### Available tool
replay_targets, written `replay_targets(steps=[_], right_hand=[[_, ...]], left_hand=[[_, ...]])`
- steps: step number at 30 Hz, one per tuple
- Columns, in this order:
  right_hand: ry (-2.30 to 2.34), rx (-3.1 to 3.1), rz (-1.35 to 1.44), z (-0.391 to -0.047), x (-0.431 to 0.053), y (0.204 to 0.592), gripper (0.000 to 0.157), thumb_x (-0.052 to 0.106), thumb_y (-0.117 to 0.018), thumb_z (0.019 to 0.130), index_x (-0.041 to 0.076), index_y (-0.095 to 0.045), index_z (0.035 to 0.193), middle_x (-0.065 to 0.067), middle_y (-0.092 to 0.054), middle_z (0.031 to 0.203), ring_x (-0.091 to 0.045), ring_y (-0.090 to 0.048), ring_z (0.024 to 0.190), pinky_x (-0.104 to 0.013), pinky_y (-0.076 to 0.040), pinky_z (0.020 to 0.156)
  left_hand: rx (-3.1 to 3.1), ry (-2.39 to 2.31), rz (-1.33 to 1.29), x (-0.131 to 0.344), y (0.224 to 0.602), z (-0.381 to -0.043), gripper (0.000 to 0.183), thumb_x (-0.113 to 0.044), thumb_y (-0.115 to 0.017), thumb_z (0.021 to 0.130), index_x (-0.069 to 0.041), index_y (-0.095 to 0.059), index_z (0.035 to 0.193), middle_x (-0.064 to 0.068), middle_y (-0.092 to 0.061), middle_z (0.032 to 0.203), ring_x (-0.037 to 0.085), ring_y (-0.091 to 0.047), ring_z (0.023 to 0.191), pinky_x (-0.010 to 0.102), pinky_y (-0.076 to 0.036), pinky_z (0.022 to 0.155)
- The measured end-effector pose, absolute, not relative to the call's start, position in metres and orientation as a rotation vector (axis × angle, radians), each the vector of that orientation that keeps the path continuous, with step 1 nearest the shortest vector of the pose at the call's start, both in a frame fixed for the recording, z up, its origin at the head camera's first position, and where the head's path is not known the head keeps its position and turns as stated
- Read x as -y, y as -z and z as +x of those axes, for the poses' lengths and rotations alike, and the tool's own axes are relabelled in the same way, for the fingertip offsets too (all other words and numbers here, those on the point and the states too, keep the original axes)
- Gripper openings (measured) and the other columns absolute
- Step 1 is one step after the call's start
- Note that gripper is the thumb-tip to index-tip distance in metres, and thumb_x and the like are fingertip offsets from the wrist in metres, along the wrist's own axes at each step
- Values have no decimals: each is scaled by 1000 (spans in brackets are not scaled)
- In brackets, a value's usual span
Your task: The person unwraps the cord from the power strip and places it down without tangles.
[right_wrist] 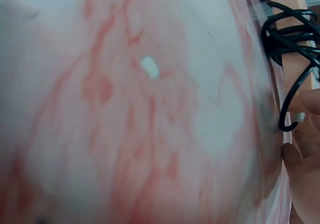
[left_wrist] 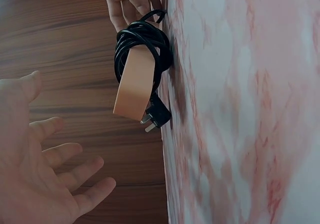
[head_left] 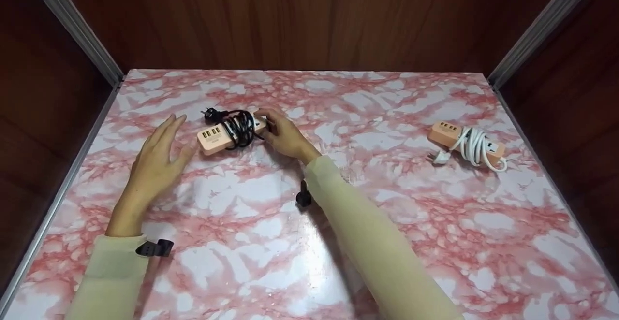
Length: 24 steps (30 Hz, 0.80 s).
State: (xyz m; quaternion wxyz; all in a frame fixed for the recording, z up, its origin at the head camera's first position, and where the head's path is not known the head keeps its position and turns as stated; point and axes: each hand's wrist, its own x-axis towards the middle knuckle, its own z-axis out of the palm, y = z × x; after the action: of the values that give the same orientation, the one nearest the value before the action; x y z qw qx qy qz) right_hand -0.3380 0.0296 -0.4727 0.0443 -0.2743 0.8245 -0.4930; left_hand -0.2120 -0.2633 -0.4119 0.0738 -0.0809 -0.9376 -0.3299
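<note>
- 4 USB ports (head_left: 211, 132) on the peach, oblong power strip (head_left: 217, 145); white socket panel partly visible toward its other end.
- Black cord (head_left: 241, 130) wound in several turns about the strip's middle. Black plug (head_left: 213, 115) sticks out on the far side, metal prongs exposed.
- Location: left of centre over the table (head_left: 387, 252), slanted, between the 2 hands. Cannot tell whether the strip's underside touches the surface.
- Right hand (head_left: 286, 135): arm stretched forward; fingers curled, clamped on the strip's right end.
- Left hand (head_left: 154, 163): just beside the USB end, apart from it; fingers extended, thumb spread.
- 1 white-corded strip (head_left: 441, 137) at right, well apart.
</note>
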Motion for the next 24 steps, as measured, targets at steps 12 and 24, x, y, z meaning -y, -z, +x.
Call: replay_targets(steps=[12, 24], right_hand=[[1496, -2518, -767, -336, -26, 472, 43, 7, -67, 104, 12, -56, 145, -9, -59, 149, -18, -65, 122, -30, -50, 106], [1699, -2352, -643, -333, -22, 474, 37, -4, -76, 95, 6, -58, 126, -7, -57, 132, -13, -66, 102, -25, -53, 85]], left_hand=[[2790, 1024, -284, 257, 416, -215, 70, -49, -56, 108, -25, -31, 169, 12, -22, 176, 52, -22, 157, 84, -19, 114], [2782, 1045, -302, 253, 421, -217, 70, -50, -57, 108, -25, -32, 168, 14, -25, 175, 49, -23, 158, 82, -19, 116]])
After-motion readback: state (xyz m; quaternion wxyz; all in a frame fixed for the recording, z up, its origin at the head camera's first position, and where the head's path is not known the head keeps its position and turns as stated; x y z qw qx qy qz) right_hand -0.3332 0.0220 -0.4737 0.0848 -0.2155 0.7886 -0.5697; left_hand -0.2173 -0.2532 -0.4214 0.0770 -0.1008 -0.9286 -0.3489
